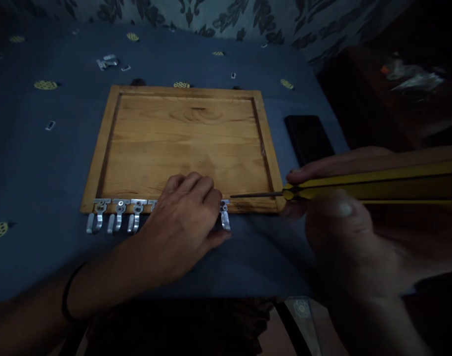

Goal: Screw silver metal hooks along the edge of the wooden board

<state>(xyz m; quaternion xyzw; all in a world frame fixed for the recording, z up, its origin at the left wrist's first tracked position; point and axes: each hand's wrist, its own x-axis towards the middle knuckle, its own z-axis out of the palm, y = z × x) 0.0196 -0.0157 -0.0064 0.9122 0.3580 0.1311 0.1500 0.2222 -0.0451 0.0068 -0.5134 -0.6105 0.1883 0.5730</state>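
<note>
A: What do we have in our grip?

B: Our right hand (359, 247) is wrapped around a yellow-handled screwdriver (381, 187) off the right side of the framed wooden board (188, 133); its thin shaft reaches over the board's near right corner.

A: And our left hand (184, 212)?

B: Over the board's near edge, fingers bent and bunched. We cannot tell whether they pinch anything.

A: Our metal hooks (138, 207)?

B: In a row along that near edge: several left of our hand, and a single hook (225, 206) right of it, near the screwdriver's tip.

A: Farther out?

B: A black rectangular slab (309, 138) near the board's right side, loose metal pieces (107, 62) beyond its far left corner, and, beneath it, our blue patterned tablecloth (55, 163).
</note>
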